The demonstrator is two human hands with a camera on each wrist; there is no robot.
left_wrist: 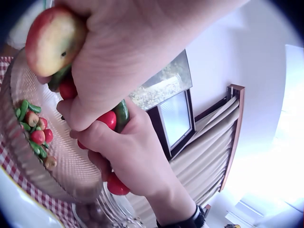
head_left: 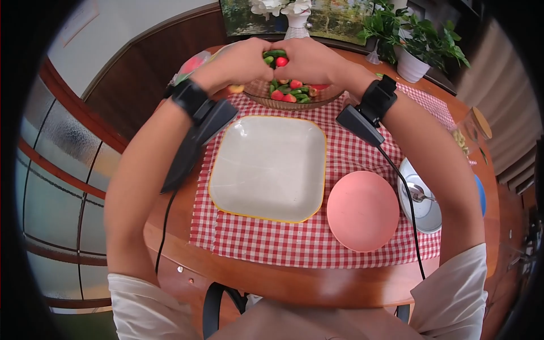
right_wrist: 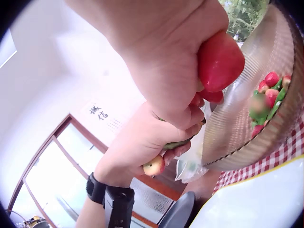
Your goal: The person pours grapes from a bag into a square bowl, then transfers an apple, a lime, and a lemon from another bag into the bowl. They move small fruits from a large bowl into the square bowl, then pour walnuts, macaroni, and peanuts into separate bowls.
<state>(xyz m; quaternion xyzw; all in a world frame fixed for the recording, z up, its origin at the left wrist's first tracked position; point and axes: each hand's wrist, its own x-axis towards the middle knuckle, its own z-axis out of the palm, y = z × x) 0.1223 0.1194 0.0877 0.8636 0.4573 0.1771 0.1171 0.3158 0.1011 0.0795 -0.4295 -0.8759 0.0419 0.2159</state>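
Both hands meet over the far glass bowl, thumbs close together. My left hand (head_left: 245,61) grips a small red-and-yellow fruit (left_wrist: 56,42) and green cucumber-like pieces. My right hand (head_left: 310,61) grips a smooth red fruit (right_wrist: 221,61), with another red fruit (left_wrist: 117,184) showing under its palm. Between the hands in the head view are a dark green cucumber (head_left: 275,53) and a small red fruit (head_left: 281,61). Beneath them, the ribbed clear bowl (left_wrist: 71,164) holds several small red fruits (left_wrist: 38,137) and green pieces (left_wrist: 34,108). Fingers hide part of the held pieces.
A white square tray (head_left: 269,170) with a yellow rim lies nearest on the checked cloth (head_left: 255,241). Right of it are a pink plate (head_left: 362,211) and a bowl with a spoon (head_left: 418,192). Behind stand a white vase (head_left: 297,27) and a potted plant (head_left: 412,63).
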